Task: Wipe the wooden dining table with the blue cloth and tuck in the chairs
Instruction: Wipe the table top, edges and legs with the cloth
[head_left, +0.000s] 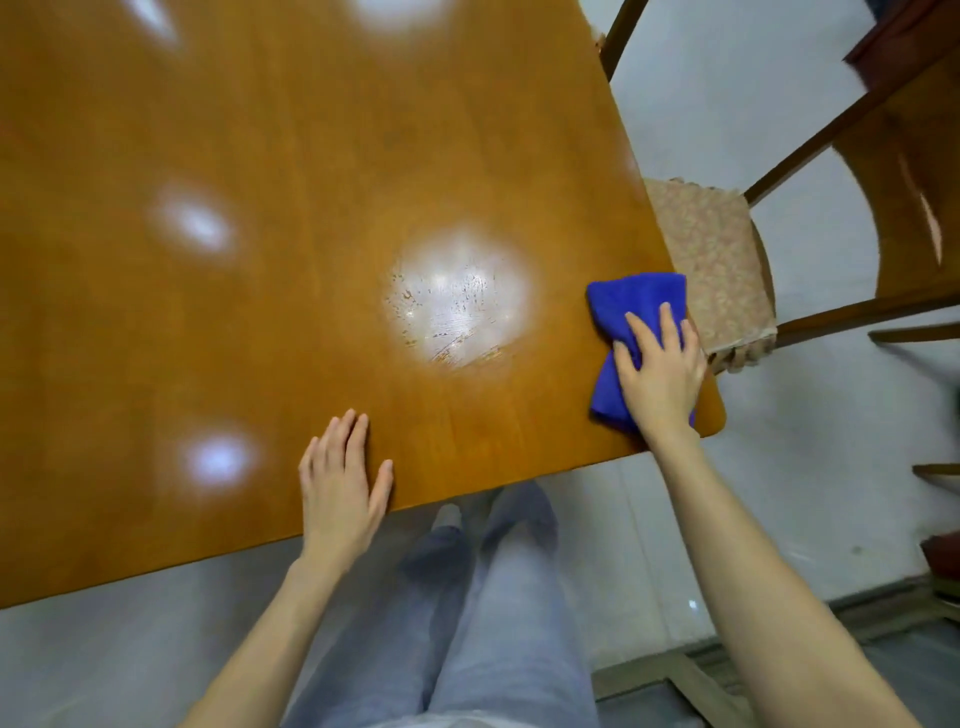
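The wooden dining table (291, 218) fills the upper left, glossy, with light reflections and streaks near its middle. A bunched blue cloth (631, 301) lies on the table's near right corner. My right hand (660, 369) presses flat on the cloth, fingers spread over it. My left hand (340, 478) rests flat on the near table edge, holding nothing. A wooden chair with a beige patterned seat (711, 260) stands at the table's right side, its seat partly under the tabletop.
The chair's dark wooden back (914, 208) curves at the right. Another chair's frame (621, 39) shows at the top by the far right edge. My legs in grey trousers (467, 597) stand on the pale tiled floor below the table edge.
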